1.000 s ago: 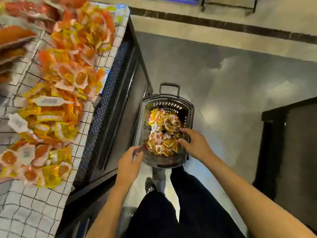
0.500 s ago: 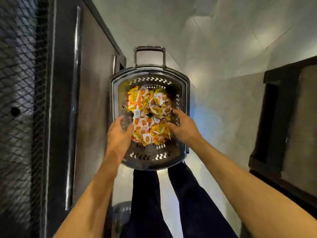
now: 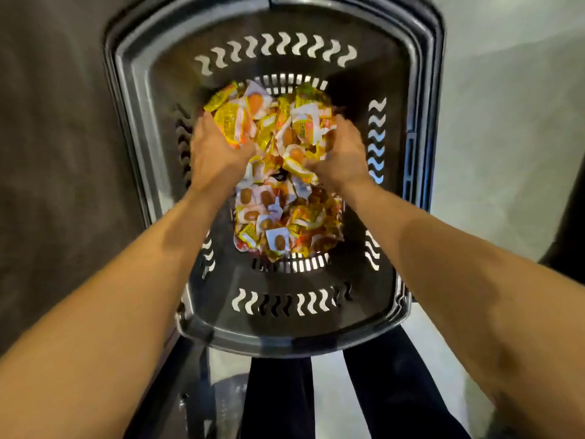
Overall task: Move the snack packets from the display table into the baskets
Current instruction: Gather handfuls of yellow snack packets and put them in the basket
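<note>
One basket (image 3: 285, 331), one left hand (image 3: 218, 153), one right hand (image 3: 345, 153), snack packets (image 3: 285, 223) beyond counting

Forearms (image 3: 126, 296) bare along whole visible length. Left hand (image 3: 218, 153), right hand (image 3: 343, 153) bare too. Black trousers (image 3: 278, 400) on both legs, just below near rim of basket (image 3: 285, 342).

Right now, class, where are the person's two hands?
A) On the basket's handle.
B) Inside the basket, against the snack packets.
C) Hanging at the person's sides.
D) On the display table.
B: the left hand and the right hand both reach inside the basket, flanking the heaped snack packets.
</note>
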